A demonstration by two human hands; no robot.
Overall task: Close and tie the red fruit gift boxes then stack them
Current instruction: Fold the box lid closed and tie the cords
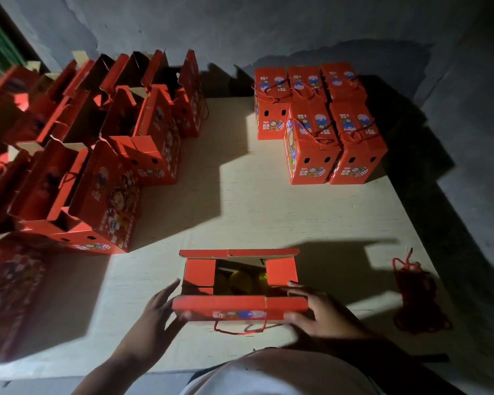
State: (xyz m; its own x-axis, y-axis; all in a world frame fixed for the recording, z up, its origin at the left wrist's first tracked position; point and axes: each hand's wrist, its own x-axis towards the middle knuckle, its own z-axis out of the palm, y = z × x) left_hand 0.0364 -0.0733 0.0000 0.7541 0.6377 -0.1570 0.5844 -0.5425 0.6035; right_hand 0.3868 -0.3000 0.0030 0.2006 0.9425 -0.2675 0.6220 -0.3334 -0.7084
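A red fruit gift box (pixel 234 307) stands in front of me on the pale board, its top half open. Two short end flaps are folded inward and yellow fruit (pixel 241 280) shows between them. My left hand (pixel 160 312) holds the near long flap at its left corner, thumb on the flap's face. My right hand (pixel 317 309) holds the same flap at its right corner, fingers over the box's edge. A red cord handle (pixel 240 330) hangs from the near side.
Several open red boxes (pixel 97 166) crowd the left side. Several shut, tied boxes (pixel 325 121) stand in a block at the back right. A bundle of red cords (pixel 417 295) lies on the right. The pale board (pixel 240 195) ends at grey floor (pixel 468 166).
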